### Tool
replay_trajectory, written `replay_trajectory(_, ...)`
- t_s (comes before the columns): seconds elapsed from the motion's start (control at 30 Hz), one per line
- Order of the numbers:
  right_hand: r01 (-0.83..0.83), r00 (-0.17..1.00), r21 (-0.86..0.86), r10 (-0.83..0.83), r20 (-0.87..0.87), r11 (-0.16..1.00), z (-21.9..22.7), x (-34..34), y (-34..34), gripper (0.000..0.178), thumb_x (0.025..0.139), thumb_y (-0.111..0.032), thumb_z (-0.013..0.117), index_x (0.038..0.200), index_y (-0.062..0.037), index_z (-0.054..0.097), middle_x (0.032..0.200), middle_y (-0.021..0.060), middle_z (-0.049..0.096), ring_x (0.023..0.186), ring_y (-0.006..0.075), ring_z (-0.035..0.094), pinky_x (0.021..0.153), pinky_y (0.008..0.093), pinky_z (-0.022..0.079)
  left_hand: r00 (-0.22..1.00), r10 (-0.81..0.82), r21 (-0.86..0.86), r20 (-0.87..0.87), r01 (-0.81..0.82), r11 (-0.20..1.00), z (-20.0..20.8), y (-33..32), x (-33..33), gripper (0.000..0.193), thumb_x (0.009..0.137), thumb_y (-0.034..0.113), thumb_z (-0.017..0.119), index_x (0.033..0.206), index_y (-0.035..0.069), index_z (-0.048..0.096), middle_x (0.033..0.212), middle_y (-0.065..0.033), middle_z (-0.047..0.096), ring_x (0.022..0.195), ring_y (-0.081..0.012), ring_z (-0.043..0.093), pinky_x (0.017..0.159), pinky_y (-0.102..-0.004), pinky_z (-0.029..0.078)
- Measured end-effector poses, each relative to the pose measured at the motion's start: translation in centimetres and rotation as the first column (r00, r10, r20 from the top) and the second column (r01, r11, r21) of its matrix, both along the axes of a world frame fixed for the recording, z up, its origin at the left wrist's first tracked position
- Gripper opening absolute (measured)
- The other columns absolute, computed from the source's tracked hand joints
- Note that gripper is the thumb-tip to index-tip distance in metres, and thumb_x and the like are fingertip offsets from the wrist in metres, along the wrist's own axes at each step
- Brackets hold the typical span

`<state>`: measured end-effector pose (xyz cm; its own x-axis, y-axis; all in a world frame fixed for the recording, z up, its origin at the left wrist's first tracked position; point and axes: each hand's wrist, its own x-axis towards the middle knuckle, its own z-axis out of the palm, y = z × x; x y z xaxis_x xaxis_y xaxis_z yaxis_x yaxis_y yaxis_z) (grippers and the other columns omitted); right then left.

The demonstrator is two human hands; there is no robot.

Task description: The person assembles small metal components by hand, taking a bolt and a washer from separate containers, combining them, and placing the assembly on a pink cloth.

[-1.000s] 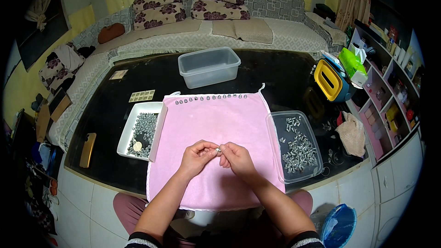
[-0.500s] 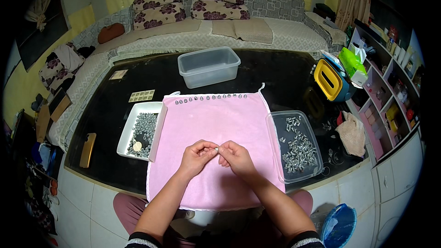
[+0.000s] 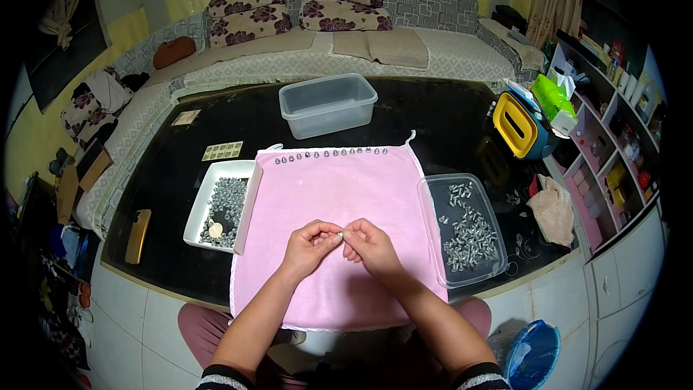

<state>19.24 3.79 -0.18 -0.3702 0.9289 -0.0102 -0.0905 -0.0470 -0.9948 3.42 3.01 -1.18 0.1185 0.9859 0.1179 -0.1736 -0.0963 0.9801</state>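
Metal piece (image 3: 341,235), small, silvery and mostly hidden, is pinched between 2 hands (image 3: 307,247).

Matt, soft-looking pink cloth (image 3: 328,191) covers part of a glossy black tabletop (image 3: 433,119). Shiny metal pieces (image 3: 231,197) sit in a smooth white plastic tray (image 3: 250,202) left of the cloth, more bright metal parts (image 3: 473,238) in a clear plastic tray (image 3: 439,195) to its right; beyond it, a translucent plastic tub (image 3: 336,121); farther right, coarse, matt beige fabric (image 3: 552,213).
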Motion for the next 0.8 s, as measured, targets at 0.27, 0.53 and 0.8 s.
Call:
replay_trajectory(0.27,0.004,1.000,-0.008,-0.004,0.003,1.000,0.30,-0.14,-0.06,0.030,0.091,-0.027,0.043,0.079,-0.0015,0.054,0.060,0.0027,0.052,0.054,0.0085,0.048,0.052,0.0217,0.042,1.000,-0.023,0.006,-0.012,0.023,1.000,0.07,-0.05,-0.22,0.011,0.080,0.001,0.059,0.090,0.000,0.060,0.083,-0.0041,0.059,0.074,-0.0083,0.056,0.071,-0.0220,0.048)
replay_trajectory(0.53,0.017,1.000,0.006,-0.017,0.010,1.000,0.54,-0.31,-0.29,0.030,0.090,-0.028,0.043,0.079,-0.0015,0.053,0.060,0.0023,0.052,0.055,0.0083,0.048,0.052,0.0212,0.042,0.999,-0.030,0.005,-0.013,0.030,1.000,-0.12,0.04,-0.22,0.011,0.080,0.001,0.059,0.091,0.000,0.059,0.084,-0.0046,0.059,0.075,-0.0095,0.056,0.072,-0.0230,0.049)
replay_trajectory(0.8,-0.018,0.999,0.012,0.018,0.030,1.000,-0.02,-0.12,-0.02,0.028,0.090,-0.029,0.045,0.086,-0.0024,0.052,0.063,0.0023,0.053,0.057,0.0082,0.049,0.052,0.0216,0.041,0.999,-0.035,0.025,-0.010,0.035,0.999,0.13,-0.07,-0.18,0.011,0.080,0.001,0.059,0.091,0.001,0.060,0.078,-0.0019,0.059,0.073,-0.0071,0.055,0.069,-0.0208,0.048)
